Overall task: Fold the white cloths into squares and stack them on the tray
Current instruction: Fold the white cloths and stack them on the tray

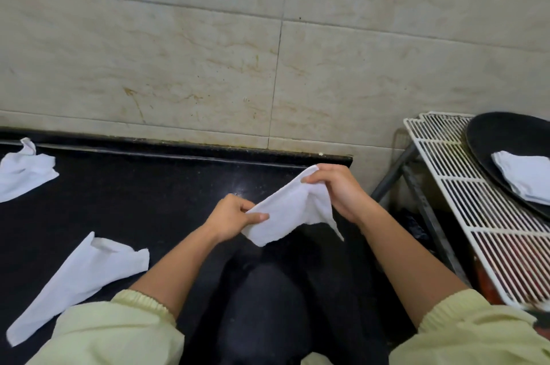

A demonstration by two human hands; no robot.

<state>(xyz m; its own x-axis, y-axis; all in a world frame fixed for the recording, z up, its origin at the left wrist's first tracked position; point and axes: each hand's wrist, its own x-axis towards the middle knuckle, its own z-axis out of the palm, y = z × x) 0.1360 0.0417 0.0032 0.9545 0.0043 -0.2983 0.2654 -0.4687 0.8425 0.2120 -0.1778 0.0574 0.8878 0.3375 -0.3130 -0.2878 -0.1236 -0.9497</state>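
Note:
A white cloth [290,208] hangs in the air over the black counter [148,201], stretched between both hands. My left hand [232,216] pinches its lower left corner between thumb and fingers. My right hand [336,186] grips its upper right corner, and a loose point of cloth dangles below. Two unfolded white cloths lie on the counter: one [80,278] at the near left, one [23,171] at the far left edge. A folded stack of white cloths [526,177] sits on the black round tray [488,138] at the right.
The tray rests on a white wire rack [464,204] with a grey metal frame, right of the counter. A beige tiled wall [208,52] rises behind the counter. My dark trousers and pale yellow sleeves fill the bottom of the view.

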